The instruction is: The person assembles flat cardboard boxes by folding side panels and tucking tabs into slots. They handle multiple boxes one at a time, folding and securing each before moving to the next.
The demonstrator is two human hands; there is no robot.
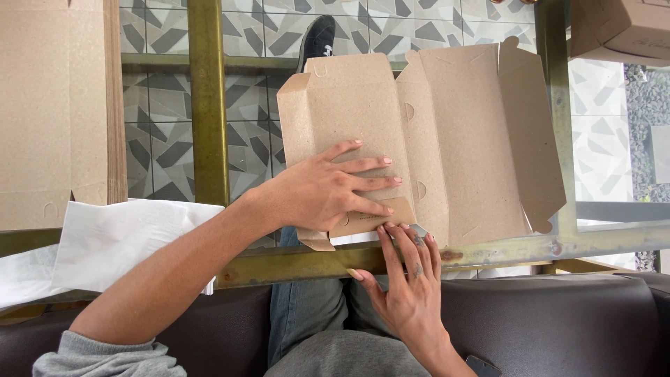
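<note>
Left hand: flat, palm down, fingers spread and pointing right, pressing on the left panel of the box blank; forearm comes in from the lower left; nothing gripped.
Right hand: reaches up from below, fingers straight and together, tips on the blank's near edge by a small folded flap; open, not closed around anything.
Box blank: unfolded brown cardboard lying on the glass table, near its front rail.
White paper: left of the blank, on the table's front edge.
Second box: beyond the blank's right end, cut off by the frame.
Hard to tell: whether the left thumb hooks the flap; it is hidden under the hand.
Shoe: seen through the glass, above the blank.
</note>
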